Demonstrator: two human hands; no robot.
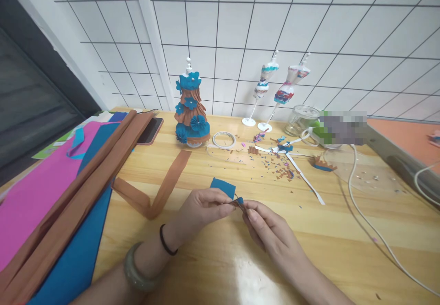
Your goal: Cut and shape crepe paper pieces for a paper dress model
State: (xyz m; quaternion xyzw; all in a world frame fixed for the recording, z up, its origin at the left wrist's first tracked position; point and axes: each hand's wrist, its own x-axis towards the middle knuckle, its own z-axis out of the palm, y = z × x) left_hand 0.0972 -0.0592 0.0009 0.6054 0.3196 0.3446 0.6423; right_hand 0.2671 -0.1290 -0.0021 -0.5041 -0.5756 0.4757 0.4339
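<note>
Low over the wooden table (309, 231), my left hand (201, 209) and my right hand (264, 225) meet fingertip to fingertip. Both pinch a small blue and brown paper piece (239, 201) between them. A blue paper square (223, 187) lies on the table just behind my left fingers. A folded brown paper strip (161, 190) lies to the left of my left hand. Further back stands a small mannequin (190, 108) dressed in brown paper with blue flowers.
Pink, blue and brown paper sheets (51, 195) cover the table's left side, with a phone (151, 131) beside them. A tape roll (223, 139), paper scraps (282, 167), two small mannequins (275, 89), a glass jar (300, 119) and a white cable (364, 213) lie at the back and right.
</note>
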